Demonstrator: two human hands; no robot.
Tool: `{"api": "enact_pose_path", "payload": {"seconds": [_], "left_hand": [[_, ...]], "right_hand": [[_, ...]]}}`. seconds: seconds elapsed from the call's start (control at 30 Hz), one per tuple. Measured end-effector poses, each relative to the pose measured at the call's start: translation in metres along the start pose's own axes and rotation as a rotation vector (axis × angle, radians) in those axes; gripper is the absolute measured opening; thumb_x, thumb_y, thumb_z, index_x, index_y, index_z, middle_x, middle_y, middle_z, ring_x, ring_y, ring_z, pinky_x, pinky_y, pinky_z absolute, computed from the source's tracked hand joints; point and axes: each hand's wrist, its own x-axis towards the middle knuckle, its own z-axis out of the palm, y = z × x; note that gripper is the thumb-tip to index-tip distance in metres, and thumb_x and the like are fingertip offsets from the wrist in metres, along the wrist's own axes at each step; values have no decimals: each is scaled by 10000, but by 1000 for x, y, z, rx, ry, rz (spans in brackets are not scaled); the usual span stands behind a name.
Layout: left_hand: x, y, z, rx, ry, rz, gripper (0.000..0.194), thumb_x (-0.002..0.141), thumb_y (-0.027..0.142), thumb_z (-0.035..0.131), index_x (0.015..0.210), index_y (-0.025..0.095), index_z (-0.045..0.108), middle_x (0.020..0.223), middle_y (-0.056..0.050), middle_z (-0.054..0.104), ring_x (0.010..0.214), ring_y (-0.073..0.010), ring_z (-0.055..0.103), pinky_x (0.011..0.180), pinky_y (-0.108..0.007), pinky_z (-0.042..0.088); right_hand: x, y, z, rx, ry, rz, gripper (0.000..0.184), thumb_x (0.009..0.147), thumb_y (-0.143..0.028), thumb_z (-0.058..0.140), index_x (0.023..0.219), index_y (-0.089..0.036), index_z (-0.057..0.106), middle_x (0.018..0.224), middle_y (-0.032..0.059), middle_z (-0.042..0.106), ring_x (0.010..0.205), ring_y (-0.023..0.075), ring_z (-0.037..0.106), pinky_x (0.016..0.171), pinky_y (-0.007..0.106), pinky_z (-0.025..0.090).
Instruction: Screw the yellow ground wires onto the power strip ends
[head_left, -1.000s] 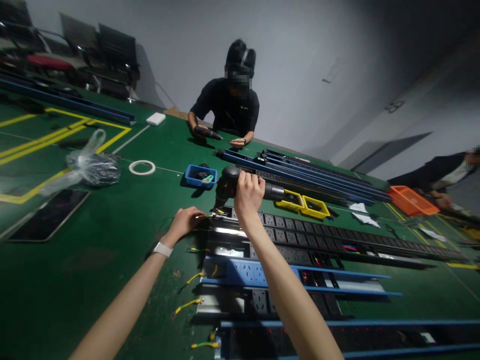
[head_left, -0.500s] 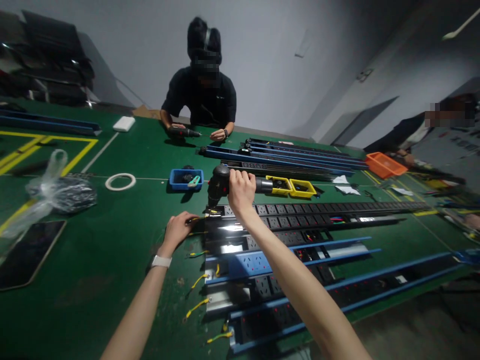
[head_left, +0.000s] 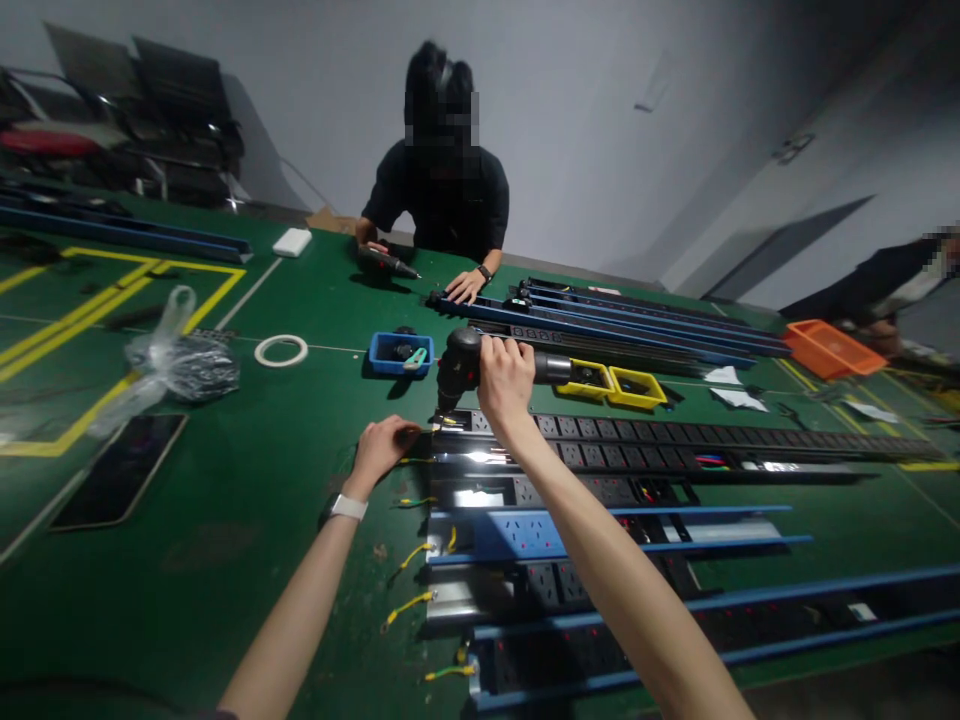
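My right hand [head_left: 506, 385] is closed around a black power screwdriver [head_left: 459, 362], its head pointing down at the left end of the farthest socket strip [head_left: 585, 428] in the near group. At that same end, my left hand [head_left: 386, 445] pinches what looks like a thin wire; its fingertips are partly hidden. Below it lie more strips, among them a blue-railed socket strip [head_left: 517, 535]. Short yellow-green wires [head_left: 409, 605] stick out from their left ends.
Beyond the screwdriver stand a blue bin [head_left: 382, 362] and yellow bins [head_left: 636, 388]. Across the table a co-worker [head_left: 450, 190] holds another power screwdriver [head_left: 390, 262] near blue rails. A tape ring [head_left: 281, 350], a plastic bag [head_left: 187, 365] and a phone [head_left: 124, 475] lie left.
The view has shifted, so the table's things sit farther right. My hands keep their places at the strip's end. The co-worker's free hand has moved from the screwdriver tip onto a blue rail.
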Motion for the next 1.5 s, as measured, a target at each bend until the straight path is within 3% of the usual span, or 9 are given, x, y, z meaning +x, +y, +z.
{"api": "enact_pose_path", "payload": {"seconds": [0.47, 0.77, 1.07, 1.5], "left_hand": [[2, -3, 1, 34, -9, 7, 253, 910, 429, 553, 1033, 318, 745, 1028, 9, 704, 870, -127, 642, 735, -233, 376], [0, 0, -1, 0, -10, 7, 278, 907, 440, 547, 1028, 288, 746, 1025, -12, 705, 901, -137, 653, 756, -233, 399], [1, -6, 2, 42, -27, 28, 249, 888, 344, 573, 1070, 302, 738, 1068, -13, 700, 939, -152, 643, 776, -239, 397], [1, -2, 3, 31, -1, 22, 328, 931, 474, 497, 1068, 304, 741, 1022, -24, 694, 898, -140, 623, 761, -246, 368]], "right_hand": [[3, 8, 6, 14, -11, 45, 298, 959, -164, 328, 1098, -151, 591, 1074, 91, 646, 1031, 188, 502, 928, 350, 255], [0, -3, 4, -8, 29, 19, 315, 967, -160, 311, 1107, -160, 592, 1061, 96, 643, 1029, 185, 511, 941, 353, 272], [-7, 7, 5, -5, 25, 49, 300, 948, -157, 342, 1126, -168, 584, 1081, 96, 643, 1041, 185, 508, 954, 352, 275], [-7, 13, 5, 41, 43, 57, 264, 925, -132, 379, 1062, -146, 604, 1023, 89, 656, 988, 168, 484, 922, 330, 244]]}}
